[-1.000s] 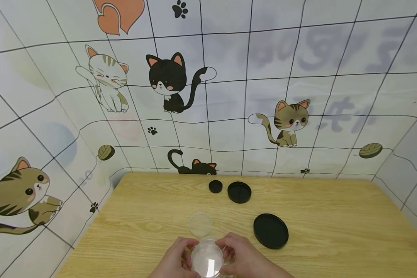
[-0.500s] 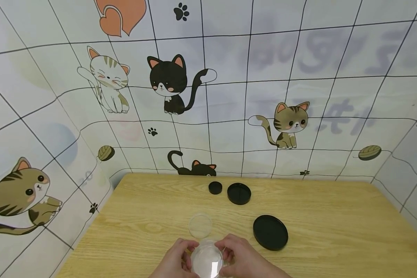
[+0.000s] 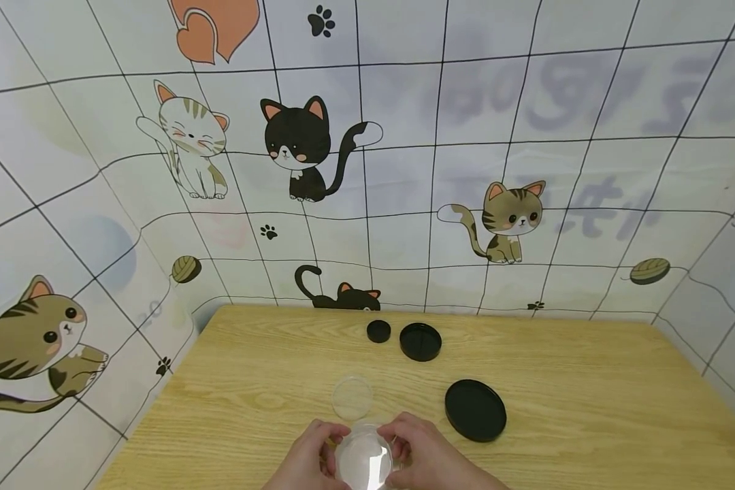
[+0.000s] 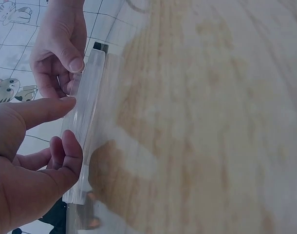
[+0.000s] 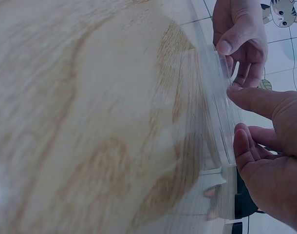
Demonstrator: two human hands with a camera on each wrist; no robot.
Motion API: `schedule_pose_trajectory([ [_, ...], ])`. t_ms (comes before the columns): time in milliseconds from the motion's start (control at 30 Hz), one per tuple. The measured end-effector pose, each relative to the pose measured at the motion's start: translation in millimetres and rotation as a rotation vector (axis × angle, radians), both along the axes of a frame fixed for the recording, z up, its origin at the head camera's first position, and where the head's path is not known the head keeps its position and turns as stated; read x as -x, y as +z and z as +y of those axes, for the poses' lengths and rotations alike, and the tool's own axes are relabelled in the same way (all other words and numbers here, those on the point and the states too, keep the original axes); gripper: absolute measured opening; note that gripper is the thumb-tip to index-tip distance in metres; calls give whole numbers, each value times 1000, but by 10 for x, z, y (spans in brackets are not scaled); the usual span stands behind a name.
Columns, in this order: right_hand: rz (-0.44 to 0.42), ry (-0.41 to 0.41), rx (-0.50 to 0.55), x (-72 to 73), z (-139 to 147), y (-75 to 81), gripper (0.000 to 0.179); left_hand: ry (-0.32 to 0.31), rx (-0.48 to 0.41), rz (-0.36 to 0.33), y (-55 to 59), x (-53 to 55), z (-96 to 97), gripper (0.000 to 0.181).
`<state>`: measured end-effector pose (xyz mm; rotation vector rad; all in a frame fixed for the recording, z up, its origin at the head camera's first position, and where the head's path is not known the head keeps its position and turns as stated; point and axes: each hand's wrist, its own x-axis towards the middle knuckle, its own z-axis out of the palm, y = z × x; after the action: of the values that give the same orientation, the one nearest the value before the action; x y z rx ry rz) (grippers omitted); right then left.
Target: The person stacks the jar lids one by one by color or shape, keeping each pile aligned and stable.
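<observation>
A clear round dish [image 3: 360,459] lies low on the table at the bottom of the head view, with a bright glare on its face. My left hand [image 3: 309,457] pinches its left rim between thumb and fingers. At the opposite rim my right hand [image 3: 427,454] does the same. From the side, the left wrist view shows the clear dish [image 4: 85,102] as a shallow, layered rim on the wood; how many pieces are stacked cannot be told. Just beyond it lies a thin clear disc [image 3: 352,397], apart from my fingers.
On the wooden table [image 3: 576,388] sit a large black round lid [image 3: 476,410] to the right, a medium black round lid [image 3: 420,342] and a small black round lid [image 3: 378,331] towards the back. A cat-print wall covering [image 3: 398,177] borders the back and sides.
Both hands keep the same grip on the clear dish. The glare on it has shifted slightly right, and the head view has moved a little.
</observation>
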<state>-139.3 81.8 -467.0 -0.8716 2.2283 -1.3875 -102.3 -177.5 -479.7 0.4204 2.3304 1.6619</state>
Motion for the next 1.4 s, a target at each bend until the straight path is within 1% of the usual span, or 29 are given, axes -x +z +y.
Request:
schedule_pose_trajectory([
  [200,-24,-3,-14,16,-9,0,53,1,2,-18,-6,4,-7,66],
  [300,-29,2,-16,25,-14,-3,53,-2,7,-12,-9,10,-9,65],
  [500,-13,18,-16,35,-5,-3,53,-4,10,-10,-5,15,-12,65],
  [600,-13,27,-19,42,-2,3,52,1,13,-22,1,15,-12,65],
  [800,-11,26,-30,47,-4,11,53,14,17,-44,25,14,-16,65],
  [867,-35,19,-30,40,-2,20,53,16,18,-51,33,8,-20,66],
  [933,-40,16,-15,38,3,40,52,22,15,-54,50,1,-28,67],
  [1033,-39,7,18,62,6,106,50,31,7,-41,109,8,-61,69],
  [1100,-6,2,43,119,-1,161,50,40,-1,-24,159,58,-95,70],
  [1167,7,-11,51,205,-16,215,51,49,-13,-6,206,150,-142,70],
  [1233,27,-30,50,318,-36,242,51,66,-25,3,235,275,-190,70],
  [1300,28,-54,52,444,-59,243,51,82,-30,14,246,416,-235,70],
  [1400,26,-90,52,623,-102,192,51,100,-36,14,221,597,-284,71],
])
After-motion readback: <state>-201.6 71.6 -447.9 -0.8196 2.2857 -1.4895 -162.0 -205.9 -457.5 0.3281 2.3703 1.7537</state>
